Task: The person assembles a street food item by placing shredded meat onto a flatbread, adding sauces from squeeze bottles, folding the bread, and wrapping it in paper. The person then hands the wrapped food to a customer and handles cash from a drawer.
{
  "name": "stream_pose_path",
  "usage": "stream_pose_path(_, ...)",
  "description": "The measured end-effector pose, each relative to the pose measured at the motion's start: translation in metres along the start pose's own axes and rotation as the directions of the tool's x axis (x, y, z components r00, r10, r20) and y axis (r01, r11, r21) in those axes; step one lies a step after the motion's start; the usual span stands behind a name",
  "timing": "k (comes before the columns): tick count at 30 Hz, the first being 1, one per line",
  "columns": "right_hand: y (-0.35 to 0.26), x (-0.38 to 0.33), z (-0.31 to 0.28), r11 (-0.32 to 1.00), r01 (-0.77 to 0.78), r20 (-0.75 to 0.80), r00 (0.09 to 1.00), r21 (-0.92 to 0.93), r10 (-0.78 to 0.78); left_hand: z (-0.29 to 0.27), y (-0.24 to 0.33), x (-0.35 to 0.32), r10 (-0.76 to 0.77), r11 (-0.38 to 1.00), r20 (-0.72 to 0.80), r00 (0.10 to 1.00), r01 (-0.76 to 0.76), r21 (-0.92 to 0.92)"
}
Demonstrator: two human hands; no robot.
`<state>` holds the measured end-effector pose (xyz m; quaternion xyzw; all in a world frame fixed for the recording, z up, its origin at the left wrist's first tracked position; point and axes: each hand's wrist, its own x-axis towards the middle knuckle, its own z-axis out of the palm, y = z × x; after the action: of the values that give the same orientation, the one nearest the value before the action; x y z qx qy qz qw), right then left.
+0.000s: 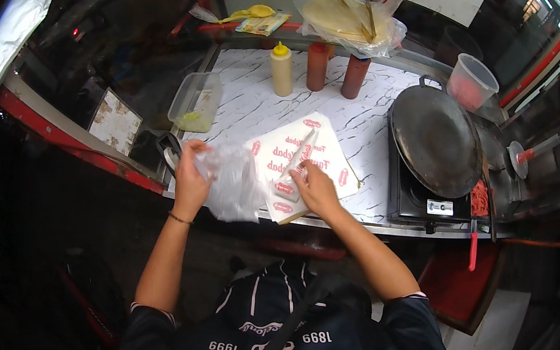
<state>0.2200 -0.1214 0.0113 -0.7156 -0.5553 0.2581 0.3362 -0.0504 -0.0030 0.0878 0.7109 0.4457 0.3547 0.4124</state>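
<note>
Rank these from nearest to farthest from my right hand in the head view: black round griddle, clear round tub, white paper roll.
1. White paper roll: at the right hand's fingers, over the printed sheets.
2. Black round griddle: to the right.
3. Clear round tub: farther right, beyond the griddle.

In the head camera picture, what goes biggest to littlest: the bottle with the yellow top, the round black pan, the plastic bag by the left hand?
1. Round black pan
2. Plastic bag
3. Yellow-topped bottle

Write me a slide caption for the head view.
Left hand holding a plastic bag, right hand gripping a slim paper roll over printed sheets on a marble-patterned counter.
</note>
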Motion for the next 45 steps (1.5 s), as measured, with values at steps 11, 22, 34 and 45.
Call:
stream_pose_path(11, 0.005, 0.065, 0.018, 0.979, -0.203, 0.090, 0.975, -0.023, 0.205, 0.091, -0.075, 0.071, 0.020, 0.987, -0.381, 0.925, -0.080, -0.142)
stream_pose_path(22, -0.005, -0.032, -0.086, 0.658, -0.449, 0.629, 0.776, 0.604, -0.048, 0.128, -0.039, 0.003, 0.267, 0.953, -0.080, 0.960, -0.275, -0.128)
stream_pose_path(34, 0.022, 0.052, -0.027, 0.757, 0.256, 0.103, 0.964, -0.601, -0.245, 0.116, -0.077, 0.017, 0.032, 0.985, -0.025, 0.999, -0.036, -0.166)
stream_pose_path(45, -0.227, 0.034, -0.125, 0.361, 0.892, 0.050, 0.387, -0.271, -0.921, -0.072, 0.136, 0.011, 0.488, 0.837, -0.068, 0.870, -0.444, 0.320)
